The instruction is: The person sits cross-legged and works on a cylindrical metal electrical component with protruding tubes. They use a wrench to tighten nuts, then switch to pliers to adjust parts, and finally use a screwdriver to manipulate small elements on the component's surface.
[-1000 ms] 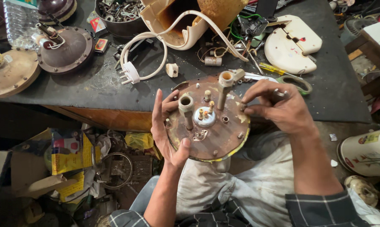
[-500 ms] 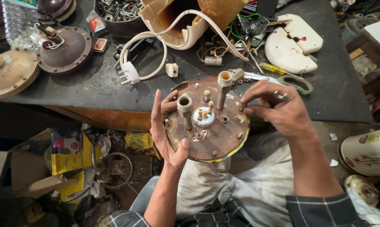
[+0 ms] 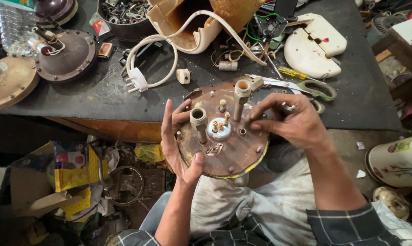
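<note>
A round rusty metal plate (image 3: 235,152) with two upright pipe stubs and several small terminals is held over my lap, at the near edge of the dark workbench. My left hand (image 3: 178,141) cradles the plate's left rim, thumb on the near edge and fingers behind it. My right hand (image 3: 290,123) rests on the plate's right side, fingertips pinched at a fitting near the taller pipe stub (image 3: 240,98).
On the workbench (image 3: 101,95) lie a white cable with plug (image 3: 137,79), scissors (image 3: 306,87), a cream housing (image 3: 187,23), a white cover (image 3: 313,45), a bowl of metal parts (image 3: 124,13) and two domed brown plates (image 3: 67,54). Scrap paper litters the floor at left.
The plate has tilted slightly and my right fingers have shifted a little on its right side. My left hand keeps its hold.
</note>
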